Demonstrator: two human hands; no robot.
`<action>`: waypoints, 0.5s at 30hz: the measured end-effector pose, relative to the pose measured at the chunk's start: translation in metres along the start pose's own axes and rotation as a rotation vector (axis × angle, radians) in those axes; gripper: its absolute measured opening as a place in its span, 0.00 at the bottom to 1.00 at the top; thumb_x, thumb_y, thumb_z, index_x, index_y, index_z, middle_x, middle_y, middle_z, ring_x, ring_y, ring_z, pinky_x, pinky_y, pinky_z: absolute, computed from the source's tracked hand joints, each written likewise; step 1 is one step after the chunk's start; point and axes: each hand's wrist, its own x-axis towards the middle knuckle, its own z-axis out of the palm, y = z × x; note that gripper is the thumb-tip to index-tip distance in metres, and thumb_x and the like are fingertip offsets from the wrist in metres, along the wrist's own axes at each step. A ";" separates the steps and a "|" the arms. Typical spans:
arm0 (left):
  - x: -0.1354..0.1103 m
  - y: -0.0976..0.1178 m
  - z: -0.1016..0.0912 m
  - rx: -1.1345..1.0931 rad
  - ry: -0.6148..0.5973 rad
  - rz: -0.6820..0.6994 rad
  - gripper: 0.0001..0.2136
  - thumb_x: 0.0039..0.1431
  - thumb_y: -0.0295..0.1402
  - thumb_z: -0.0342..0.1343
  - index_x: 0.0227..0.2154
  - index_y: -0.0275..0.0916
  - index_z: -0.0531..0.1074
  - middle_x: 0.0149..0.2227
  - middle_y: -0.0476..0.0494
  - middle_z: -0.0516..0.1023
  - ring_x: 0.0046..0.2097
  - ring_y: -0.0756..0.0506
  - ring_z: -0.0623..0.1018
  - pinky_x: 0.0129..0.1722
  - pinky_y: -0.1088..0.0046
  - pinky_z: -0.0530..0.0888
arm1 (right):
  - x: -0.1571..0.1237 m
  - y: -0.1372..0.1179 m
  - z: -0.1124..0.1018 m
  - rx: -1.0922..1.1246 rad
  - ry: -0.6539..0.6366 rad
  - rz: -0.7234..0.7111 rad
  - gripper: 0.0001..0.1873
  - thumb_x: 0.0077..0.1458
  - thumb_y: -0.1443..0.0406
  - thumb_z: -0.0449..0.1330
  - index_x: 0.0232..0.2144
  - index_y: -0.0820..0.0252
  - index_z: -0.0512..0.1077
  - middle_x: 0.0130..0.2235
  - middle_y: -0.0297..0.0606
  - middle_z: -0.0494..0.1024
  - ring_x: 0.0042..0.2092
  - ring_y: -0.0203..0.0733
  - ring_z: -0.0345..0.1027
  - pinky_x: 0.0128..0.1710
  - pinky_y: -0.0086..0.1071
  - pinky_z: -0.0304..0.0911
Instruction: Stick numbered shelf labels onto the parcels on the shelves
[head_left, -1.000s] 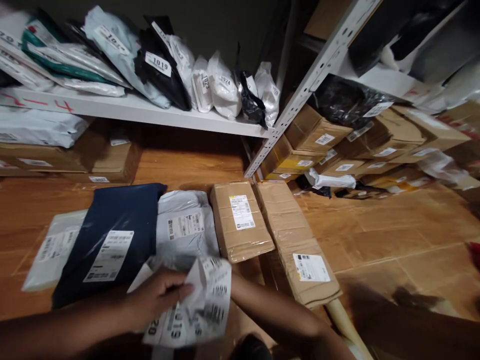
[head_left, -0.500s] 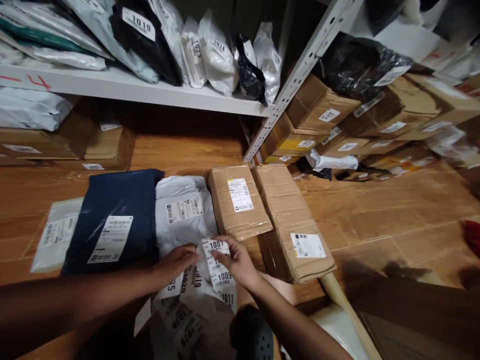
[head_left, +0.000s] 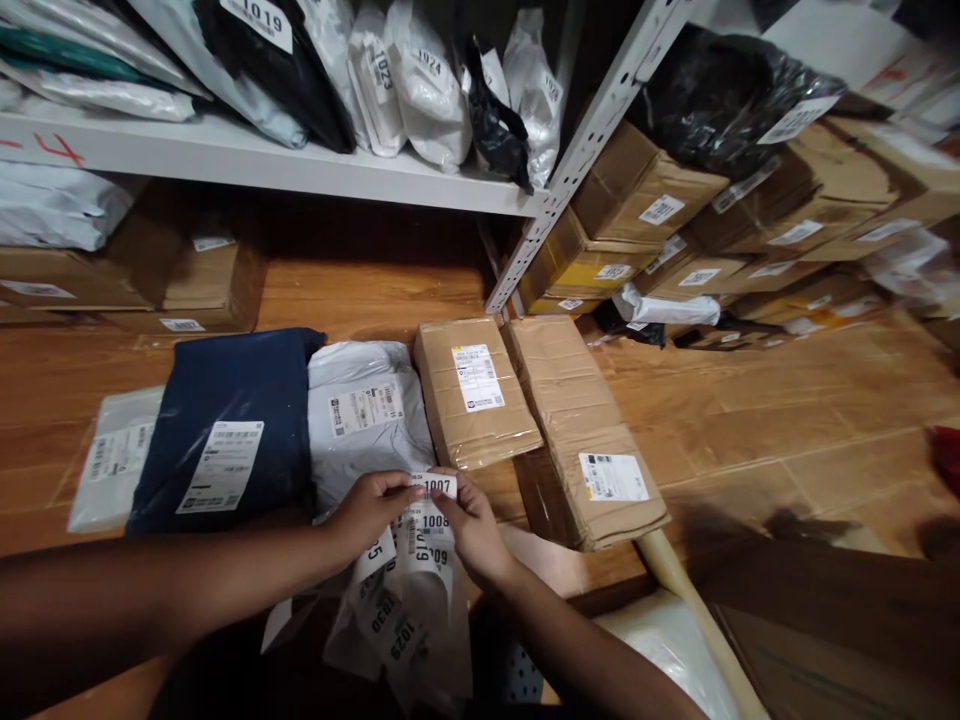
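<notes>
While dangling low in the near middle, a crumpled bunch of numbered label sheets (head_left: 405,610), overlapping, with 1029 and 1030 readable. Just above, gripped at the top by both hands: left hand (head_left: 371,508) closed in a tight pinch, thumb and forefinger on the left end of the 1007 label (head_left: 435,486); right hand (head_left: 469,525) pinched the same way on the right end, other fingers curled down behind the sheets. Held level over the near edge of a grey poly mailer (head_left: 360,400), with 1008 directly beneath on the same strip. Judged to be mid-separation of that one sticker from its strip. Calls next for a slow, even pull, one hand anchoring the strip, to avoid tearing the sticker or folding it onto itself. To the near right, a pale wooden pole (head_left: 690,630) running out of view. Farther out on the wood floor, a row of parcels: clear bag (head_left: 112,460) at far left, navy mailer (head_left: 225,400) overlapping it, then the grey mailer, a small cardboard box (head_left: 472,390), and a longer cardboard box (head_left: 577,420) touching it on the right. Farthest, a white shelf (head_left: 262,165) loaded with numbered bags, among them a black bag marked 1019 (head_left: 277,70); more boxes stacked at far right.
</notes>
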 end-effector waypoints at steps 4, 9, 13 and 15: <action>-0.001 -0.004 0.007 0.062 -0.024 0.065 0.15 0.46 0.44 0.56 0.29 0.36 0.74 0.30 0.46 0.78 0.36 0.43 0.75 0.38 0.68 0.69 | -0.001 0.006 -0.007 -0.078 0.074 -0.161 0.17 0.40 0.57 0.69 0.30 0.58 0.70 0.28 0.30 0.74 0.30 0.35 0.66 0.33 0.29 0.62; -0.005 -0.024 0.014 0.328 0.049 0.029 0.18 0.50 0.48 0.47 0.18 0.39 0.66 0.19 0.50 0.68 0.28 0.45 0.69 0.29 0.70 0.64 | -0.008 0.027 -0.016 -0.121 0.135 -0.165 0.16 0.39 0.56 0.69 0.24 0.60 0.71 0.24 0.31 0.73 0.27 0.34 0.65 0.30 0.30 0.61; -0.004 -0.045 0.015 0.349 0.043 -0.025 0.19 0.49 0.50 0.47 0.19 0.39 0.67 0.21 0.48 0.71 0.29 0.44 0.72 0.30 0.70 0.65 | -0.010 0.045 -0.023 -0.101 0.159 -0.020 0.20 0.31 0.55 0.72 0.25 0.60 0.72 0.21 0.28 0.71 0.24 0.32 0.63 0.27 0.28 0.59; -0.002 -0.052 0.014 0.277 -0.050 -0.015 0.18 0.46 0.49 0.51 0.25 0.37 0.73 0.27 0.45 0.78 0.34 0.42 0.75 0.34 0.69 0.67 | -0.009 0.048 -0.027 -0.087 0.153 0.057 0.26 0.26 0.57 0.74 0.31 0.59 0.73 0.21 0.26 0.72 0.24 0.32 0.63 0.26 0.27 0.58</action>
